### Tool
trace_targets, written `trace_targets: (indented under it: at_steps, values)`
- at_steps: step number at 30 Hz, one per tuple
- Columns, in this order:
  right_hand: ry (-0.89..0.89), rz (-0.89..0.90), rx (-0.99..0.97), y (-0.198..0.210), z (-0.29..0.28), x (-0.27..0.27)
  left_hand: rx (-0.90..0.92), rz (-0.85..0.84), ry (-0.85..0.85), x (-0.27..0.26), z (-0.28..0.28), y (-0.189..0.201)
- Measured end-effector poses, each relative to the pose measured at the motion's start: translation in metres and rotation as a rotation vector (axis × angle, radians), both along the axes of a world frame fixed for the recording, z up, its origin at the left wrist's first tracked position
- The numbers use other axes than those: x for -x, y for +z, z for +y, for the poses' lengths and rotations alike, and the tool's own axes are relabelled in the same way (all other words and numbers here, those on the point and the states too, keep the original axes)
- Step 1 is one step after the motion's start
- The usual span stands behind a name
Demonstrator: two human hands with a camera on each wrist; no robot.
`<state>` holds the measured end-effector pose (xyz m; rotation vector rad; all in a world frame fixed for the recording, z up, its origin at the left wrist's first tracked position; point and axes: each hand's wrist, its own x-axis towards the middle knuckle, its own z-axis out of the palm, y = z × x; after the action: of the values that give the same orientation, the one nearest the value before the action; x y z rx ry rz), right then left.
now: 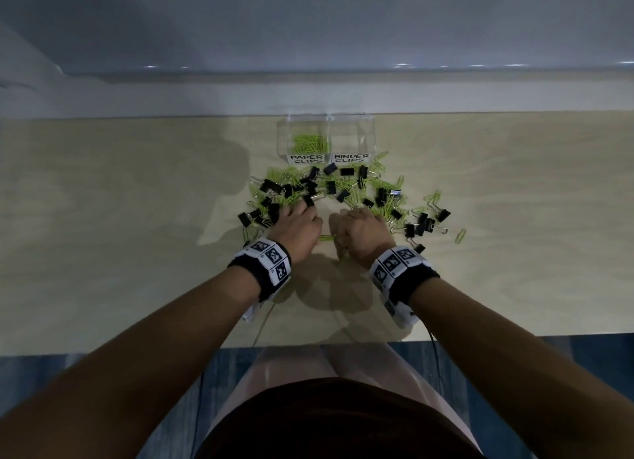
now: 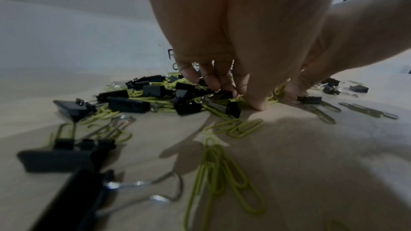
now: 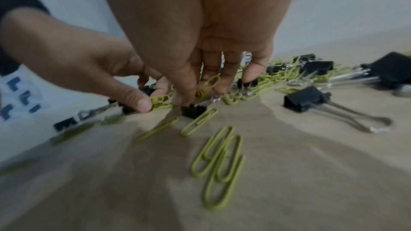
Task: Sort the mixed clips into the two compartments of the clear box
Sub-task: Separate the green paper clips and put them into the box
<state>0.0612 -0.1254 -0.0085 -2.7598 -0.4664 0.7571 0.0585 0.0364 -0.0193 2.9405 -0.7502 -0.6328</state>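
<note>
The clear plastic two-compartment box [image 1: 367, 129] stands at the far edge of the pale wooden table [image 1: 137, 235], green wire paper clips already in its left half, the right half seemingly bare. Just near it sprawls the mixed pile of black binder clips [image 1: 346, 171] and green paper clips [image 3: 219, 155]. Gathering is under way: the left hand [image 1: 296, 227] pinches several green clips, the right hand [image 1: 360, 232] pinches one, and both loads next belong in the left compartment.
</note>
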Motion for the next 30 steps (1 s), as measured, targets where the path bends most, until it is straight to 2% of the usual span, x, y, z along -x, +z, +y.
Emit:
trace_targets:
  at_steps: [2, 5, 7, 11, 15, 18, 21, 24, 27, 30]
  values:
    - [-0.163, -0.011, -0.152, -0.001, -0.004, -0.003, 0.052, 0.017, 0.031, 0.001, 0.004, 0.000]
    - [-0.455, 0.042, -0.431, 0.004, -0.003, -0.020, 0.296, 0.048, 0.197, -0.004, 0.010, 0.008]
    - [-0.560, 0.035, -0.556, 0.013, 0.006, -0.041, 0.457, 0.028, 0.325, -0.016, 0.013, 0.019]
    - [-0.602, -0.107, -0.646, 0.033, 0.037, -0.095, 0.686, -0.098, 0.537, -0.061, 0.023, 0.041]
    - [-0.572, -0.174, -0.545, 0.037, 0.065, -0.133, 0.704, -0.226, 0.654, -0.109, 0.031, 0.045]
    - [-0.489, -0.164, -0.473, 0.033, 0.058, -0.134, 0.680, -0.189, 0.734, -0.131, 0.030, 0.040]
    - [-0.489, -0.206, -0.475, 0.027, 0.018, -0.117, 0.524, -0.206, 0.647, -0.129, 0.022, 0.039]
    - [-0.609, -0.233, -0.416, 0.012, -0.049, -0.092, 0.511, -0.284, 0.449, -0.106, -0.006, 0.044]
    - [-0.695, -0.253, -0.211, 0.000, -0.115, -0.070, 0.503, -0.124, 0.265, -0.083, -0.048, 0.036]
    - [-0.706, -0.151, -0.074, -0.007, -0.150, -0.059, 0.464, 0.016, 0.130, -0.070, -0.092, 0.022]
